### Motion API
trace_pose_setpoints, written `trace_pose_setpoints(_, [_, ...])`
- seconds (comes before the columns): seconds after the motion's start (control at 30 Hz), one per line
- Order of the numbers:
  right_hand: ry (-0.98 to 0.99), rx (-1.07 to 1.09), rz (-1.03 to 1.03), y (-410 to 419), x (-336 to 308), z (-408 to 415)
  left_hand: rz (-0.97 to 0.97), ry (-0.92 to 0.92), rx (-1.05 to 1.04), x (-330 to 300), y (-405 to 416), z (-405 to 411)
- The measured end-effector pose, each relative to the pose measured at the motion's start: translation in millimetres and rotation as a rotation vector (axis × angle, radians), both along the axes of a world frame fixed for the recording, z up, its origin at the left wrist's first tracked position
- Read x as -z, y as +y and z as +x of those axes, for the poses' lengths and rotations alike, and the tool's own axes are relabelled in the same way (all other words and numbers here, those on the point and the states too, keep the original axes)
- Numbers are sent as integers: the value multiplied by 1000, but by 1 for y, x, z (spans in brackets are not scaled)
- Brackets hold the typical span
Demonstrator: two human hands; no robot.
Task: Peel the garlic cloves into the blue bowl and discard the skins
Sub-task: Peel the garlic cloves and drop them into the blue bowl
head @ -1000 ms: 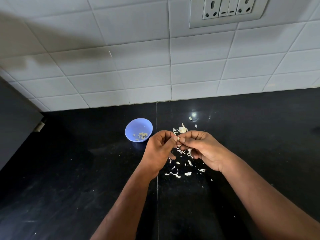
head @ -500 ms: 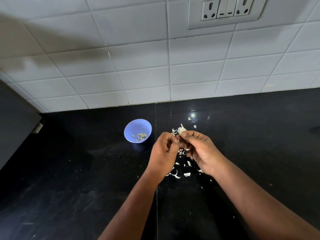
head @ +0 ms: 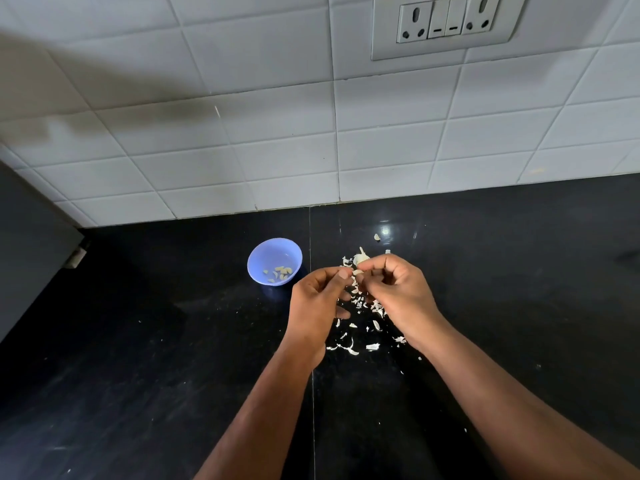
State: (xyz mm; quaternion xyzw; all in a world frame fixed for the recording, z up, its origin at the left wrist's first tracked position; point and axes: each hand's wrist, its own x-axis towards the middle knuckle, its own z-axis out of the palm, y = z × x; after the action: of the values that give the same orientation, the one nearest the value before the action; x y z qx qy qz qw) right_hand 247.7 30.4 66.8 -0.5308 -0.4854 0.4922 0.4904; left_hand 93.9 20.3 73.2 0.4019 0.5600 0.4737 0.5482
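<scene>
Garlic clove [head: 356, 272] sits pinched between our left hand [head: 317, 301] and right hand [head: 398, 292], above the skins [head: 360, 306] scattered on the black counter [head: 156, 341]. We judge peeling is mid-step; next we drop it into the blue bowl [head: 258, 258], just left.

Black counter [head: 138, 341] bears blue bowl [head: 258, 258] and garlic skins [head: 372, 347].

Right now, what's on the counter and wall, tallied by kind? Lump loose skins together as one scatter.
Blue bowl: 1
Garlic bulb piece: 1
Scatter of skins: 1
Hands, left hand and right hand: 2
Socket panel: 1
Total: 6
</scene>
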Motion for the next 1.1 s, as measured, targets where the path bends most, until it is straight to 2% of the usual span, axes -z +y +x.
trace_pose_setpoints(0.1, [-149,30,93,-3,-3,-1,-20,-33,-10,-1,-1,3])
trace_pose_setpoints(0.33, [-259,28,195,-7,-8,2,-57,-47,-39,-2,-2,5])
trace_pose_setpoints(0.5, [-363,9,277,-7,-8,3,-34,49,-37,1,-1,4])
trace_pose_setpoints(0.8, [-379,37,290,-6,-6,-3,25,253,6,3,6,5])
trace_pose_setpoints(1.1, [-343,-34,178,-6,-12,-2,60,279,-21,3,9,12])
